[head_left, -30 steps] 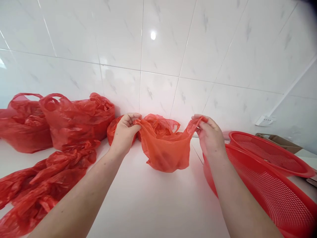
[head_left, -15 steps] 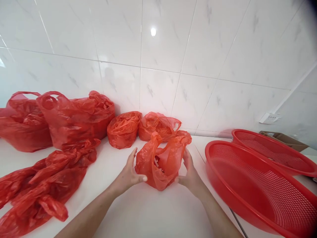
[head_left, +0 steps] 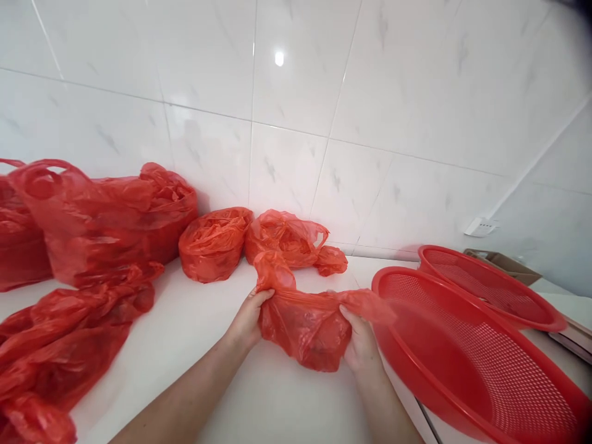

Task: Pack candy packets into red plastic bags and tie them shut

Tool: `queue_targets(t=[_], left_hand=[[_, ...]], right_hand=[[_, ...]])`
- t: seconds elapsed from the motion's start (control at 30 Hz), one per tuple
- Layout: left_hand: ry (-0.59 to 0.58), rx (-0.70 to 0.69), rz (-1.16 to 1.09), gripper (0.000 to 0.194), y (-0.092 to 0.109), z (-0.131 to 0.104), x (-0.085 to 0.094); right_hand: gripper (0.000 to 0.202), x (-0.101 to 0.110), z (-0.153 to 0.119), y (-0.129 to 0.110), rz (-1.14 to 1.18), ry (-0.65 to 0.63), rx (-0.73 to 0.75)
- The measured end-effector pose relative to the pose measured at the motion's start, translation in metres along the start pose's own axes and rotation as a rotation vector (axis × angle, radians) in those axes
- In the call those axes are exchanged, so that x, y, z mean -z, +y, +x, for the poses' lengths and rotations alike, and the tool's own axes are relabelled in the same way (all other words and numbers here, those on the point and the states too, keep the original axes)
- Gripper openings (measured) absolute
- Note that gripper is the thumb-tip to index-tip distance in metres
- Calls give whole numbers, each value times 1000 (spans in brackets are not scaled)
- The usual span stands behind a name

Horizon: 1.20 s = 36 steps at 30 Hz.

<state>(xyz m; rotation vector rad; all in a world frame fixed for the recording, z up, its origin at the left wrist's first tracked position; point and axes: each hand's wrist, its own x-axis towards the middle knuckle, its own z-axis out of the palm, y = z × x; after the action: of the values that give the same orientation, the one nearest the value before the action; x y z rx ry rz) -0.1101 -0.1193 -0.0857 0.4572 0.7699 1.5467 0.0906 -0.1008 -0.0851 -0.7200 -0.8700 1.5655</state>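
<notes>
A thin red plastic bag (head_left: pixel 305 330) is stretched sideways between my two hands over the white table. My left hand (head_left: pixel 250 317) pinches its upper left edge, thumb on top. On the other side, my right hand (head_left: pixel 361 342) grips the upper right edge, and a loose handle flops out past it toward the red basket. The bag's mouth is drawn nearly closed into a straight line. Something darker shows faintly through the plastic, too blurred to name.
Full red bags (head_left: pixel 115 228) stand at the left by the tiled wall, with smaller red bundles (head_left: pixel 215 243) beside them. Crumpled red bags (head_left: pixel 83 339) lie front left. A large red mesh basket (head_left: pixel 444 345) stands right, another basket (head_left: pixel 490 287) and a cardboard box (head_left: pixel 504 265) behind.
My hands, spread beside the standing bag before, have closed on its upper edges and pulled it wide and flat. The view has shifted slightly to the right.
</notes>
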Motion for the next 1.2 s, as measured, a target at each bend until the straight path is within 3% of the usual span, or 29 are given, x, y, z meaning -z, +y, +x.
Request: queue_targets(t=[0.13, 0.23, 0.3, 0.53, 0.67, 0.8, 0.9, 1.0, 1.1, 1.2], left_hand=[[-101, 153, -40, 17, -3, -1, 13], [-231, 190, -4, 24, -5, -4, 15], [-282, 171, 16, 23, -7, -7, 14], [-295, 174, 35, 29, -12, -14, 4], [-232, 105, 57, 23, -16, -16, 0], [-282, 52, 214, 19, -24, -15, -3], [-237, -43, 449, 21, -32, -16, -2], [-202, -292, 672, 43, -37, -20, 0], [-338, -612, 884, 65, -39, -27, 1], [-449, -728, 993, 84, -41, -32, 0]], right_hand=[[19, 0, -1, -2, 53, -141, -100], [6, -3, -3, -2, 133, -130, -72], [13, -5, -4, -1, 151, -125, -48], [42, -19, -16, 6, -244, -311, -90], [41, -33, -24, 11, -421, -278, -94], [42, -41, -27, 16, -442, -262, -107], [32, -39, -24, 19, -484, -213, -123], [28, -32, -18, 25, -443, -74, -101], [32, -28, -13, 30, -410, 28, -84], [26, -30, -13, 29, -463, 2, -47]])
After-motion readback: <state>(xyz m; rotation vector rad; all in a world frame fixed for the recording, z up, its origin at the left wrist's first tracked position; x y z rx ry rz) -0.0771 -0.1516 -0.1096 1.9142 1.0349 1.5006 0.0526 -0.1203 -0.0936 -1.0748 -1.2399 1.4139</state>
